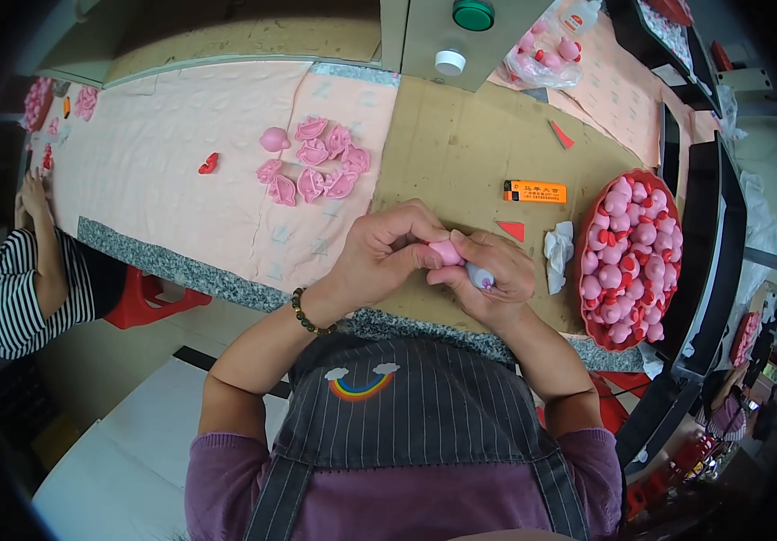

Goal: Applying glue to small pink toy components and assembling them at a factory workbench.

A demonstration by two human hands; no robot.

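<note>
My left hand (386, 255) pinches a small pink rounded rubbery piece (446, 253) just in front of my apron. A bit of red shows beside it at my left fingertips. My right hand (502, 278) meets it from the other side, its thumb and finger at the pink piece. Curled in my right fingers is a small pale bluish-white object (478, 274), perhaps a little bottle; most of it is hidden. Left of my hands lies a group of pink petal-like pieces (312, 151), with a pink round piece (274, 139) and a red piece (209, 163) nearby.
A red scalloped tray (587, 326) full of pink and red pieces stands at right. Between it and my hands lie an orange lighter (534, 192), red scraps (512, 231) and a crumpled tissue (559, 257). A grey machine housing (442, 36) borders the back. Another person (36, 288) sits far left.
</note>
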